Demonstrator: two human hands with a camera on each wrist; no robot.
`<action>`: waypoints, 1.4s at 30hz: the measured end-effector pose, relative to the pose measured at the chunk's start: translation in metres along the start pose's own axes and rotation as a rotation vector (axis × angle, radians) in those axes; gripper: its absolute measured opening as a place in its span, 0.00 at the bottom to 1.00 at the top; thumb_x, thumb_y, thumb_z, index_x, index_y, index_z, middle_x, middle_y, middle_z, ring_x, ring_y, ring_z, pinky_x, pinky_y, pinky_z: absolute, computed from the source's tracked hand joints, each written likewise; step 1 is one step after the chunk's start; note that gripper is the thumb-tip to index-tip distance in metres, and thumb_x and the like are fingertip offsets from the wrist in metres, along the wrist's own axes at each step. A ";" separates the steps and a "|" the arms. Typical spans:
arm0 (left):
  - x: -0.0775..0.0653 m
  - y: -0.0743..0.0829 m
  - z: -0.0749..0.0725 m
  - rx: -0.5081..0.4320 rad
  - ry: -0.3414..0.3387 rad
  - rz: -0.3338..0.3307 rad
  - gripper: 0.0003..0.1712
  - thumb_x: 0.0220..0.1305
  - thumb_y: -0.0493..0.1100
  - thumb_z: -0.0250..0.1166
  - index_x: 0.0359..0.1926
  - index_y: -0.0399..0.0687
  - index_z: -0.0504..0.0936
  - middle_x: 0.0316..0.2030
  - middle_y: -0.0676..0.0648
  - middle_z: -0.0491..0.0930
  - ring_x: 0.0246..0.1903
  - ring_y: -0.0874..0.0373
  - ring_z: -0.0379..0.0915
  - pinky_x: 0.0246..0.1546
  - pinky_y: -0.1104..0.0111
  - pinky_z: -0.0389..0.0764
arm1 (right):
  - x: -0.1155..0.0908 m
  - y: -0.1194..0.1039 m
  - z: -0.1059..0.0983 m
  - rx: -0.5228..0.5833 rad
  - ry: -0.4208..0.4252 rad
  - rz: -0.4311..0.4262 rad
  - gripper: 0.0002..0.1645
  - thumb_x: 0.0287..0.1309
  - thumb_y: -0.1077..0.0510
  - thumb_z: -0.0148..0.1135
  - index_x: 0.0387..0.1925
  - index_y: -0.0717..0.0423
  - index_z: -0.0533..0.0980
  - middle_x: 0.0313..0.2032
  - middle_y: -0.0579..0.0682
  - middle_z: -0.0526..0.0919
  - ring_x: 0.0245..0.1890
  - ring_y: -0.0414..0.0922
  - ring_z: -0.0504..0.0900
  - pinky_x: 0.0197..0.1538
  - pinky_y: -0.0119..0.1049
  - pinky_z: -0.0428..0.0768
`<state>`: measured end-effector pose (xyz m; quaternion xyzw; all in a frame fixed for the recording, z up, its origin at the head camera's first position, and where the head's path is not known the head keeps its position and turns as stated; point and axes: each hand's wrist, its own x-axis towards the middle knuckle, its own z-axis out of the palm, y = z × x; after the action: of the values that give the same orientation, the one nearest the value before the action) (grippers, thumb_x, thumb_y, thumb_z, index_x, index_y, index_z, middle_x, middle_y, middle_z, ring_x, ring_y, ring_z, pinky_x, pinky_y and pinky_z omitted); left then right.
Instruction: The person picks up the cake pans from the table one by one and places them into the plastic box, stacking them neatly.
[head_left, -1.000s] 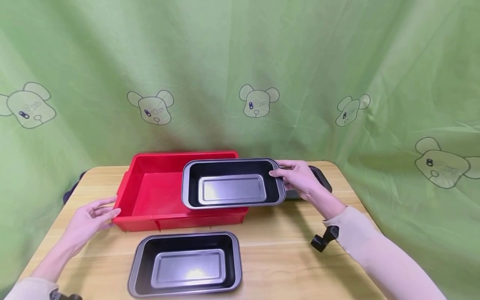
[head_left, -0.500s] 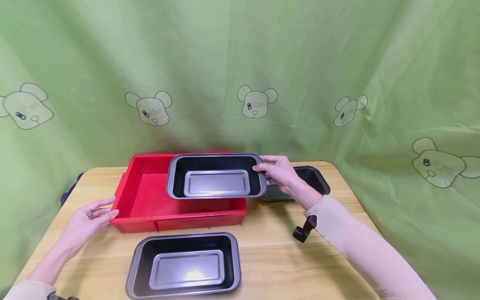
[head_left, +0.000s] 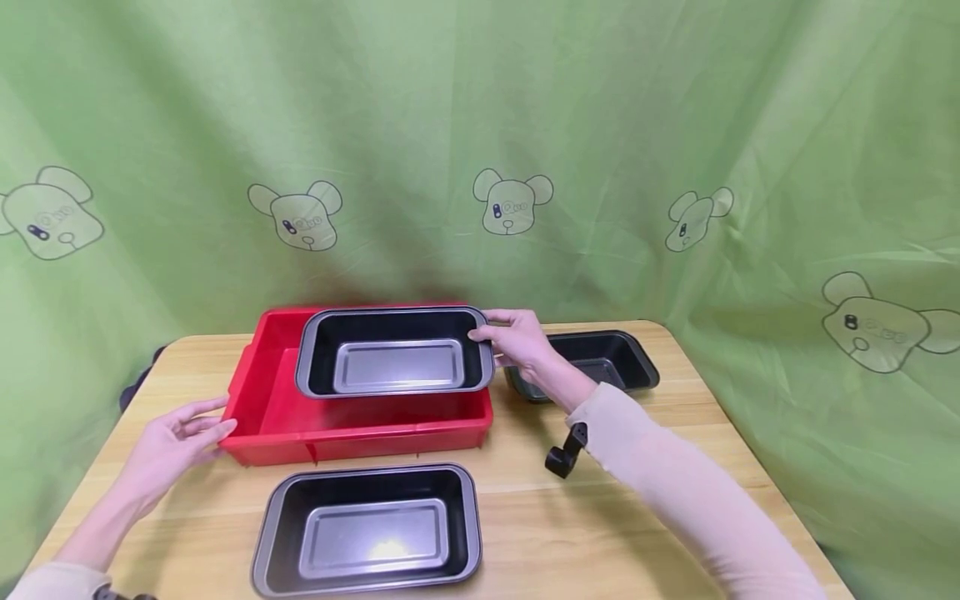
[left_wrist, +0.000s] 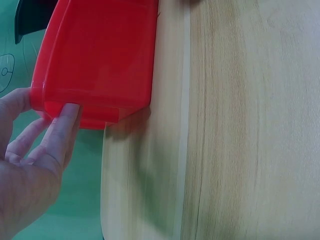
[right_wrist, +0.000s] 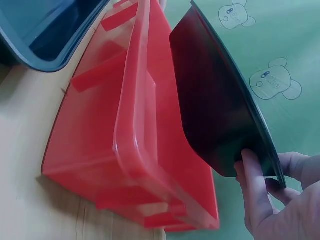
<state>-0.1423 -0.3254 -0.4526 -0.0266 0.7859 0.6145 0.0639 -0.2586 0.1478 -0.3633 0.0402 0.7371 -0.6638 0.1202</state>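
In the head view a dark loaf pan (head_left: 397, 364) hangs tilted over the red plastic bin (head_left: 397, 442). My right hand (head_left: 522, 343) pinches the pan's right end, thumb on the rim and fingers underneath. From the right wrist view, the pan's black underside (right_wrist: 215, 100) shows above the bin's opening. My left hand (head_left: 168, 437) holds the bin's front left corner. The left wrist view has its fingers (left_wrist: 57, 137) under the rim and the thumb over it. The raised pan covers the right part of the bin's inside.
A second loaf pan (head_left: 375, 537) lies on the wooden table (head_left: 570, 542) in front of the bin. At the back right sits a third dark pan (head_left: 637, 364), partly behind my right arm. A green curtain (head_left: 405, 100) with printed bear heads hangs behind the table.
My right hand has carried the loaf pan leftward and slightly up, farther over the red bin. More of the back right pan shows. My left hand stays at the bin's corner.
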 end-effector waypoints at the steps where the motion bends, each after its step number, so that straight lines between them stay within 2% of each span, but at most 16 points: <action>1: 0.000 0.000 0.000 0.003 0.000 -0.001 0.25 0.73 0.41 0.69 0.68 0.55 0.79 0.40 0.71 0.86 0.40 0.73 0.86 0.42 0.74 0.90 | 0.001 0.000 0.003 0.000 -0.002 0.000 0.30 0.61 0.67 0.69 0.65 0.62 0.79 0.26 0.45 0.89 0.20 0.37 0.86 0.21 0.27 0.84; 6: 0.000 0.000 0.000 0.012 -0.001 0.000 0.28 0.73 0.41 0.69 0.71 0.50 0.77 0.39 0.70 0.86 0.40 0.72 0.87 0.42 0.74 0.90 | 0.005 0.004 0.015 -0.008 0.003 0.003 0.29 0.60 0.67 0.69 0.64 0.61 0.81 0.25 0.47 0.88 0.17 0.36 0.81 0.20 0.27 0.83; 9: 0.000 0.001 0.000 0.019 0.006 -0.001 0.29 0.73 0.41 0.69 0.71 0.47 0.76 0.39 0.70 0.86 0.40 0.72 0.87 0.42 0.74 0.91 | 0.008 0.007 0.023 -0.009 0.017 0.013 0.28 0.59 0.68 0.70 0.62 0.60 0.82 0.26 0.48 0.87 0.17 0.37 0.81 0.21 0.28 0.85; 14: 0.001 0.000 0.000 -0.003 0.005 0.007 0.24 0.73 0.39 0.68 0.68 0.55 0.79 0.39 0.70 0.87 0.40 0.72 0.87 0.41 0.75 0.90 | 0.013 0.012 0.036 -0.023 0.029 0.017 0.27 0.59 0.68 0.71 0.61 0.58 0.83 0.30 0.51 0.88 0.22 0.39 0.86 0.22 0.31 0.87; 16: 0.001 -0.001 0.000 -0.024 0.002 0.011 0.23 0.73 0.38 0.68 0.64 0.62 0.81 0.39 0.69 0.88 0.39 0.72 0.87 0.40 0.75 0.90 | 0.014 0.014 0.041 -0.023 0.025 0.013 0.26 0.59 0.68 0.71 0.61 0.59 0.84 0.29 0.49 0.88 0.21 0.38 0.85 0.21 0.31 0.86; 18: 0.001 -0.001 0.000 -0.033 -0.001 0.014 0.22 0.73 0.37 0.67 0.63 0.64 0.81 0.40 0.68 0.88 0.40 0.72 0.87 0.40 0.75 0.90 | 0.015 0.016 0.045 -0.019 0.017 0.011 0.26 0.59 0.68 0.71 0.60 0.60 0.84 0.26 0.47 0.86 0.20 0.37 0.83 0.20 0.30 0.85; 21: 0.001 -0.001 -0.001 -0.022 -0.002 0.002 0.23 0.73 0.38 0.68 0.65 0.61 0.81 0.40 0.69 0.87 0.40 0.72 0.87 0.40 0.75 0.90 | 0.016 0.018 0.052 -0.025 0.013 0.004 0.26 0.58 0.69 0.71 0.59 0.60 0.84 0.24 0.45 0.84 0.18 0.36 0.80 0.18 0.29 0.83; 29: 0.000 0.002 0.000 0.064 -0.008 -0.011 0.35 0.74 0.45 0.68 0.75 0.38 0.69 0.41 0.74 0.84 0.42 0.74 0.85 0.43 0.74 0.90 | 0.021 0.024 0.067 -0.053 0.009 -0.007 0.25 0.57 0.69 0.71 0.58 0.60 0.85 0.27 0.46 0.85 0.20 0.37 0.82 0.17 0.29 0.82; 34: 0.000 0.003 0.000 0.067 -0.007 -0.007 0.35 0.74 0.46 0.68 0.75 0.38 0.69 0.41 0.74 0.84 0.42 0.75 0.85 0.44 0.73 0.91 | 0.023 0.027 0.074 -0.041 0.004 0.003 0.24 0.58 0.69 0.71 0.58 0.61 0.85 0.27 0.46 0.86 0.20 0.37 0.83 0.18 0.30 0.83; 42: 0.001 0.001 -0.001 0.060 -0.006 -0.016 0.32 0.74 0.44 0.68 0.74 0.43 0.72 0.41 0.73 0.85 0.42 0.75 0.85 0.43 0.74 0.90 | 0.027 0.033 0.085 -0.039 0.016 0.026 0.25 0.57 0.69 0.72 0.59 0.61 0.84 0.29 0.50 0.87 0.23 0.42 0.86 0.18 0.30 0.83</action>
<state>-0.1437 -0.3260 -0.4519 -0.0288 0.8034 0.5904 0.0721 -0.2666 0.0649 -0.4095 0.0528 0.7502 -0.6474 0.1238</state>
